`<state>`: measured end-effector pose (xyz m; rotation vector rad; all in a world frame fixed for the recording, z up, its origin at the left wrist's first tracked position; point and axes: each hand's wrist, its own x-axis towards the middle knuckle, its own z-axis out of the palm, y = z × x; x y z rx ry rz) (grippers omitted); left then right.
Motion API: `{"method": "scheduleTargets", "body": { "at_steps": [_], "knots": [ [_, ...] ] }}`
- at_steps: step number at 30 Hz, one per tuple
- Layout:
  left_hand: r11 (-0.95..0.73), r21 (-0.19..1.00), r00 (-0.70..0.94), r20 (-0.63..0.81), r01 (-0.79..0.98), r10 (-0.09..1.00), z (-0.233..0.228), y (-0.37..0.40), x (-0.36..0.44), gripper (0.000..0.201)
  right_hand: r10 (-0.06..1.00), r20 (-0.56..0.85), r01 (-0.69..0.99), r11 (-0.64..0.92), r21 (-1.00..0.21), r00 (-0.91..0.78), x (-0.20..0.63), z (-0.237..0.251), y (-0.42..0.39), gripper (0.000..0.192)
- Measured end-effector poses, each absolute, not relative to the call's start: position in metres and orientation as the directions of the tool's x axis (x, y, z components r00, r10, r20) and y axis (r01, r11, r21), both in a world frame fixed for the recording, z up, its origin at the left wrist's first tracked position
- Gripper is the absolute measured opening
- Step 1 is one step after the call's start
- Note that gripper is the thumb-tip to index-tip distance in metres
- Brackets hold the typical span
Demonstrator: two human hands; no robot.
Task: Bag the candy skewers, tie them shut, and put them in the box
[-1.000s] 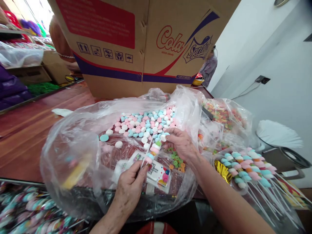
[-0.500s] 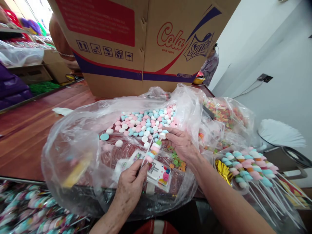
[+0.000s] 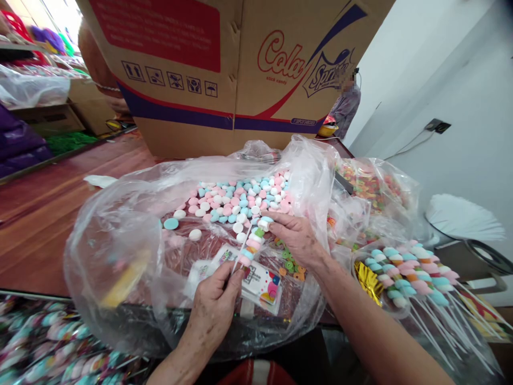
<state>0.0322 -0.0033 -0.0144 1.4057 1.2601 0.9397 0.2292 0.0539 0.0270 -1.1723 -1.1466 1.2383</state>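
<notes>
Pastel sweets fill a thin white stick (image 3: 251,243) that runs up and to the right, from the left hand (image 3: 214,310) near the body toward the right hand (image 3: 296,238) farther off. Left fingers pinch the stick's bare lower end, closed tight around it. Right fingers are narrowed on a pale sweet (image 3: 264,223) at the stick's upper tip, so the stick's long axis lies straight between the two hands, and the right hand is the nearer one to the loose supply. One stick is in hand, with about seven sweets on it. Just beyond lies a heap of loose pink, blue and white sweets (image 3: 240,200), too many to count, inside a clear plastic bag (image 3: 120,235) on the table (image 3: 48,214). To the right rests a pile of finished sticks (image 3: 412,272). Farthest back stands one cardboard box (image 3: 232,69).
</notes>
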Motion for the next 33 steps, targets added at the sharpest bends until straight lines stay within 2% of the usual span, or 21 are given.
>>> {"method": "scheduleTargets", "body": {
  "at_steps": [3, 6, 9, 16, 20, 23, 28, 33],
  "knots": [
    [0.032, 0.977, 0.165, -0.068, 0.211, 0.984, -0.015, -0.003, 0.032, 0.027, 0.996, 0.074, 0.137, 0.081, -0.987, -0.055, 0.234, 0.028, 0.053, 0.034],
    [0.031, 0.978, 0.176, -0.067, 0.204, 0.982, -0.015, -0.003, 0.032, 0.026, 0.979, 0.181, 0.323, 0.202, -0.925, -0.095, 0.238, 0.032, 0.054, 0.035],
    [0.03, 0.977, 0.178, -0.069, 0.212, 0.982, -0.014, -0.003, 0.032, 0.027, 0.969, 0.209, 0.424, 0.246, -0.872, -0.133, 0.237, 0.036, 0.054, 0.038],
    [0.042, 0.979, 0.185, -0.079, 0.197, 0.98, -0.018, -0.004, 0.03, 0.028, 0.979, 0.164, 0.483, 0.202, -0.852, -0.12, 0.23, 0.038, 0.048, 0.041],
    [0.042, 0.979, 0.181, -0.079, 0.201, 0.98, -0.017, -0.004, 0.031, 0.03, 0.986, 0.138, 0.424, 0.166, -0.89, -0.096, 0.224, 0.033, 0.043, 0.041],
    [0.034, 0.978, 0.186, -0.074, 0.208, 0.98, -0.018, -0.004, 0.032, 0.033, 0.975, 0.203, 0.41, 0.22, -0.885, -0.085, 0.22, 0.025, 0.04, 0.041],
    [0.002, 0.976, 0.181, -0.043, 0.218, 0.983, -0.024, -0.004, 0.032, 0.032, 0.914, 0.376, 0.533, 0.395, -0.748, -0.149, 0.217, 0.015, 0.037, 0.041],
    [0.006, 0.977, 0.147, -0.038, 0.211, 0.988, -0.024, -0.003, 0.033, 0.031, 0.904, 0.383, 0.546, 0.42, -0.725, -0.188, 0.214, 0.01, 0.032, 0.041]
  ]
}}
